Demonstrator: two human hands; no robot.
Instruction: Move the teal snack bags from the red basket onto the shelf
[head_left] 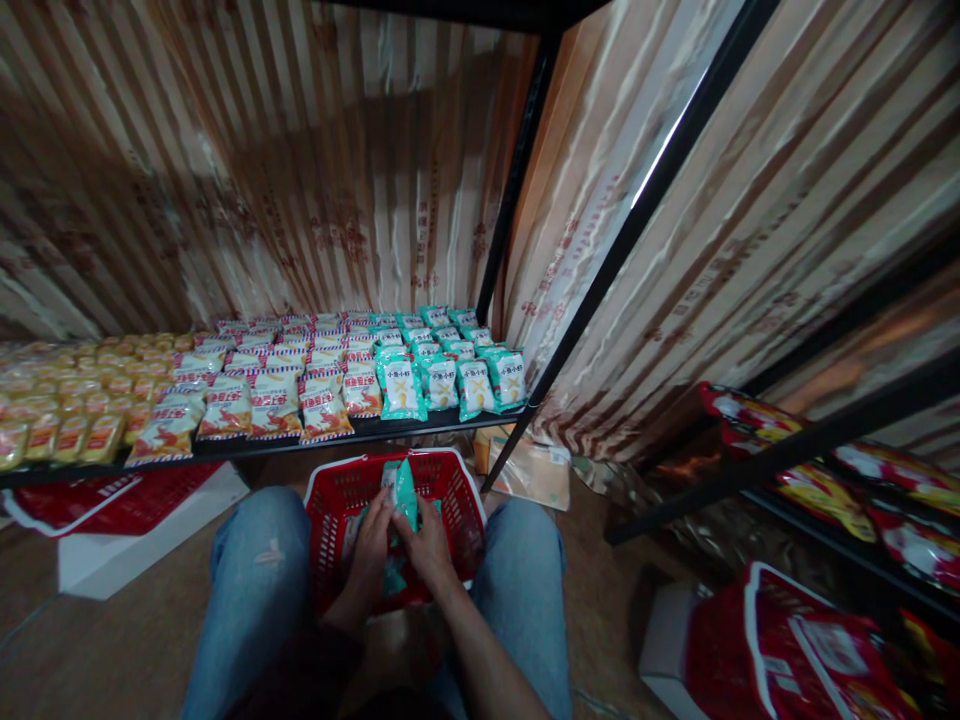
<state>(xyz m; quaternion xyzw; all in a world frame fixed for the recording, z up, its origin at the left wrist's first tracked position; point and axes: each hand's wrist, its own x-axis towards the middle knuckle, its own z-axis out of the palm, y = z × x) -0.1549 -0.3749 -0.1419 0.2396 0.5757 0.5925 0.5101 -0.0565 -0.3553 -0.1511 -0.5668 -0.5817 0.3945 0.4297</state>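
Note:
My left hand (371, 545) and my right hand (429, 545) are both closed on teal snack packets (403, 490), held upright over a red plastic basket (450, 475). The basket sits on the floor between my knees, in blue jeans. More teal packets lie inside it under my hands. On the black shelf (420, 425) just beyond the basket, rows of matching teal packets (442, 370) stand at the right end, next to red-and-white packets (300, 385) and yellow packets (67, 400).
A slanted black shelf post (630, 240) crosses the right of the view. A second shelf at the right holds red and yellow bags (885, 490). Red-and-white cartons sit on the floor at left (127, 520) and lower right (780, 640). A small cardboard box (532, 470) lies under the shelf.

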